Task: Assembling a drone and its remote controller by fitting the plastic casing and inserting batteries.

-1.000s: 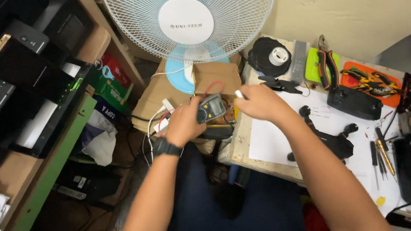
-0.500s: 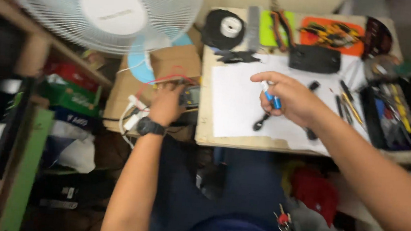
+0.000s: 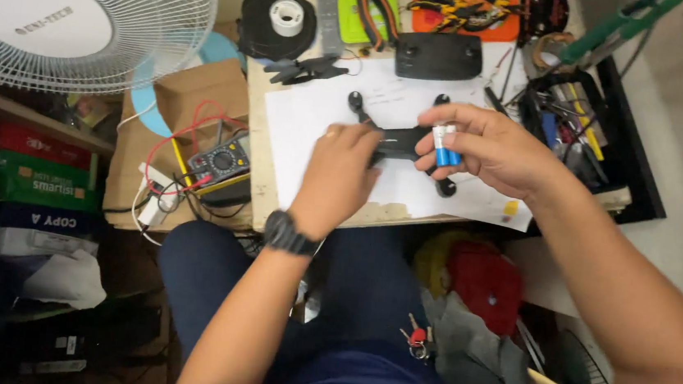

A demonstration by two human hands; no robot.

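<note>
Right hand [image 3: 485, 147] grips blue batteries [image 3: 444, 146]; left hand [image 3: 343, 176] clasps black drone [image 3: 399, 142] over paper-covered table [image 3: 299, 114].

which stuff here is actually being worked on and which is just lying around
In hand:
left hand on black drone body
right hand holding small blue and white batteries
white paper sheet under them

Lying about:
multimeter
fan
tape roll
black controller

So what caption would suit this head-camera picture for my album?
Left hand steadies a black drone on white paper while the right hand holds small blue-and-white batteries.
</note>
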